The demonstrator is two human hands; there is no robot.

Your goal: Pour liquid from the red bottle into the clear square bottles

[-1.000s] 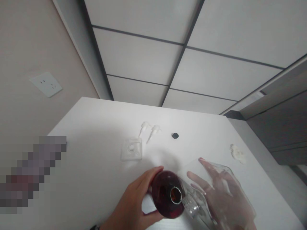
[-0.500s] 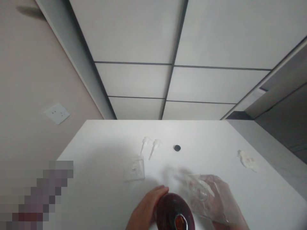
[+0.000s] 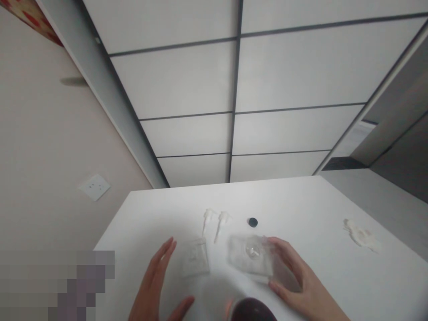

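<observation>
My right hand (image 3: 297, 285) grips a clear square bottle (image 3: 249, 258), which stands on the white table (image 3: 301, 205) with its mouth facing up. My left hand (image 3: 157, 285) hovers open over the table and holds nothing, its fingers spread just left of a second clear square bottle (image 3: 195, 263). The top of a dark red bottle (image 3: 252, 312) shows at the bottom edge between my hands; neither hand touches it. Two white pump heads (image 3: 216, 219) and a small black cap (image 3: 253, 221) lie behind the clear bottles.
A crumpled white piece (image 3: 361, 234) lies at the table's right side. A wall socket (image 3: 94, 186) sits on the beige wall to the left. Grey cabinets (image 3: 401, 147) stand at the right. A blurred-out patch covers the bottom left corner.
My left hand has let go of the dark red bottle and opened to the left. My right hand has brought the clear bottle from tilted over the red bottle to upright on the table. The view tilted upward.
</observation>
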